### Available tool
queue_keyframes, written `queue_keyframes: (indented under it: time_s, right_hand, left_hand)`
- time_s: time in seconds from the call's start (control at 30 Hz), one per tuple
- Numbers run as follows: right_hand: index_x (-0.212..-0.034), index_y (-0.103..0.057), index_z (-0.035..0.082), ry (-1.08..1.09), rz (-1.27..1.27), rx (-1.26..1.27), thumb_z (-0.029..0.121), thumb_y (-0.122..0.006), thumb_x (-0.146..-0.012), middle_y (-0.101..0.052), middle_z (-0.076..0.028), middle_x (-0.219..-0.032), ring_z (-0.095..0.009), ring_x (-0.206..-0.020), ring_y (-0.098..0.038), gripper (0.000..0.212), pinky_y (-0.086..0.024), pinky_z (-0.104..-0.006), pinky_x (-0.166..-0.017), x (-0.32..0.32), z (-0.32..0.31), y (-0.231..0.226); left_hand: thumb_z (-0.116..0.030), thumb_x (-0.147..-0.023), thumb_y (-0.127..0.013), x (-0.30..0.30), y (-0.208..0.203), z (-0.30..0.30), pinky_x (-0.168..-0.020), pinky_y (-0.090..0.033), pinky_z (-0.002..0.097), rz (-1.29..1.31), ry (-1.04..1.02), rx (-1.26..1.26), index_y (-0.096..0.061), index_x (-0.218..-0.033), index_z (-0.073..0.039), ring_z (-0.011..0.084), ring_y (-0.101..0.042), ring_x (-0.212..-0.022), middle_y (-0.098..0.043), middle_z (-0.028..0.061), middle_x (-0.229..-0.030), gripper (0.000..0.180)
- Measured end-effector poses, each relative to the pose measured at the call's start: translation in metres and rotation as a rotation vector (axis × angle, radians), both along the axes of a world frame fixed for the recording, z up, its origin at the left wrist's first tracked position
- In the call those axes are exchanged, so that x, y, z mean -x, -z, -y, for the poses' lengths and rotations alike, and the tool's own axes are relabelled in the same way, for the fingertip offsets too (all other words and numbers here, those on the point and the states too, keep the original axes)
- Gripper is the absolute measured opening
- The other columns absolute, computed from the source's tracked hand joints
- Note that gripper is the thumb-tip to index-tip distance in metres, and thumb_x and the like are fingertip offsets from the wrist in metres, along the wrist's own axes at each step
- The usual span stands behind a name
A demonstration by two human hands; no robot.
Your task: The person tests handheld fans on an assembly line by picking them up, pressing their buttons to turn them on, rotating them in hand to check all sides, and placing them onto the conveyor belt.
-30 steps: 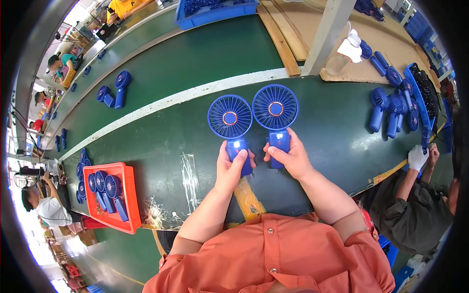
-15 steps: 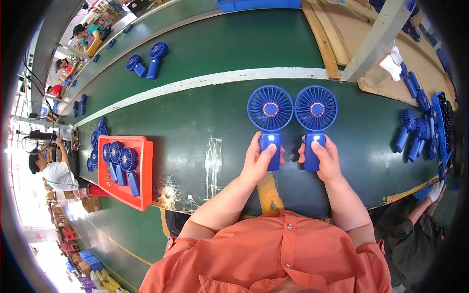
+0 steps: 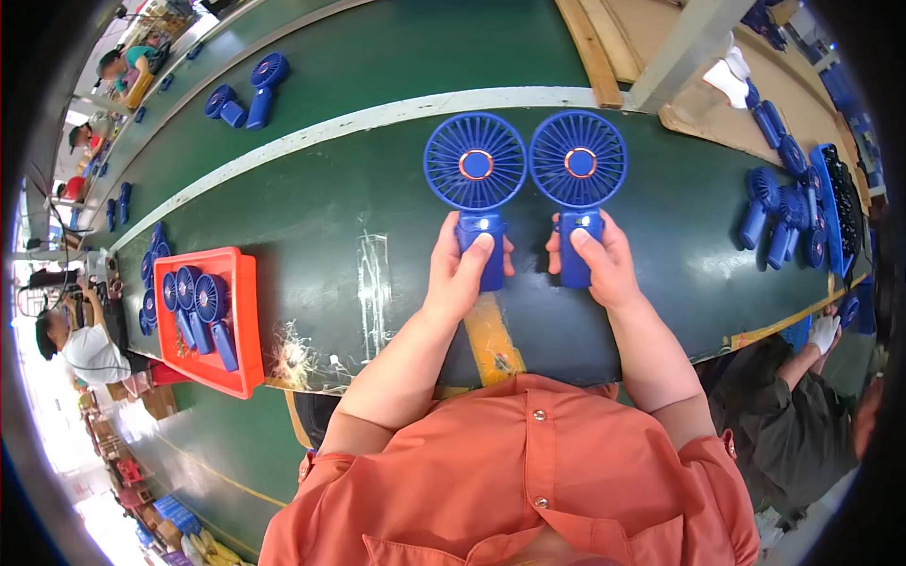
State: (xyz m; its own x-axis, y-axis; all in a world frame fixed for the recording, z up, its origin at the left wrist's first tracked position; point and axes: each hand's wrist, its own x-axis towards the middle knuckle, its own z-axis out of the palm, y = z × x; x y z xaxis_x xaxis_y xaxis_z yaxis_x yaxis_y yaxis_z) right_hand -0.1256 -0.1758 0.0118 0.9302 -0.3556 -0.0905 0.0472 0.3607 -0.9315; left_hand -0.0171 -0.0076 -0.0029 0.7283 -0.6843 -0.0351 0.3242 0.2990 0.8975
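Note:
Side by side above the green bench, two blue handheld fans stand upright in my grip, their round grilles nearly touching. My left hand (image 3: 461, 260) is closed round the handle of the left fan (image 3: 476, 162), its thumb on the front just below a small lit spot. Likewise my right hand (image 3: 598, 255) wraps the handle of the right fan (image 3: 578, 160), thumb pressed to the front under a similar glow. Each fan has an orange ring round its hub. The backs of both handles are hidden by fingers.
To the left, an orange-red tray (image 3: 247, 325) holds several blue fans. More fans (image 3: 791, 212) lie at the right beside a blue bin (image 3: 830, 179) of black parts. Two fans (image 3: 260, 92) lie beyond the white rail (image 3: 330, 128). A co-worker's gloved hand (image 3: 824, 335) is at the right.
Both fans have come higher in the view and look larger, each still in the same hand. The whole surrounding scene has shifted toward the left and up in the picture.

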Motion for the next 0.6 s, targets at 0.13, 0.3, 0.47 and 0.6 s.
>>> queue_keyframes:
  time_s: [0.13,0.3,0.47,0.6]
  right_hand:
    - [-0.109,-0.049,-0.001,0.020,0.010,0.030,0.018,-0.053,-0.087,-0.061,-0.013,-0.086,-0.018,-0.066,-0.061,0.030,-0.050,-0.0287,-0.062,0.0021,0.0009,-0.0014]
    - [-0.109,-0.048,-0.001,-0.032,0.029,0.024,0.016,-0.053,-0.087,-0.061,-0.012,-0.086,-0.017,-0.066,-0.061,0.028,-0.050,-0.0287,-0.063,0.0030,0.0004,-0.0032]
    - [-0.108,-0.049,-0.001,-0.022,0.005,0.018,0.016,-0.053,-0.086,-0.061,-0.012,-0.086,-0.017,-0.066,-0.062,0.028,-0.051,-0.0286,-0.063,0.0044,0.0013,-0.0035]
    - [-0.108,-0.049,-0.001,-0.028,0.009,0.030,0.016,-0.053,-0.086,-0.061,-0.012,-0.085,-0.018,-0.066,-0.062,0.028,-0.051,-0.0287,-0.063,0.0041,0.0021,-0.0061]
  left_hand:
    - [-0.016,-0.089,-0.047,0.0020,-0.0045,-0.0011,-0.062,-0.049,0.0285,-0.027,-0.008,-0.002,-0.040,-0.109,-0.001,0.0175,-0.059,-0.066,-0.058,0.0128,-0.086,0.026]
    - [-0.014,-0.087,-0.047,0.0034,0.0016,-0.0019,-0.061,-0.049,0.0294,0.021,0.003,0.039,-0.039,-0.110,-0.001,0.0182,-0.059,-0.065,-0.059,0.0127,-0.084,0.027]
    - [-0.023,-0.082,-0.051,0.0056,0.0005,0.0016,-0.057,-0.047,0.0314,0.004,-0.046,-0.036,-0.041,-0.107,-0.003,0.0221,-0.057,-0.062,-0.057,0.0149,-0.082,0.034]
    - [-0.023,-0.082,-0.051,0.0030,-0.0031,-0.0002,-0.058,-0.047,0.0318,-0.016,-0.040,-0.040,-0.041,-0.107,-0.002,0.0225,-0.057,-0.062,-0.057,0.0156,-0.082,0.034]
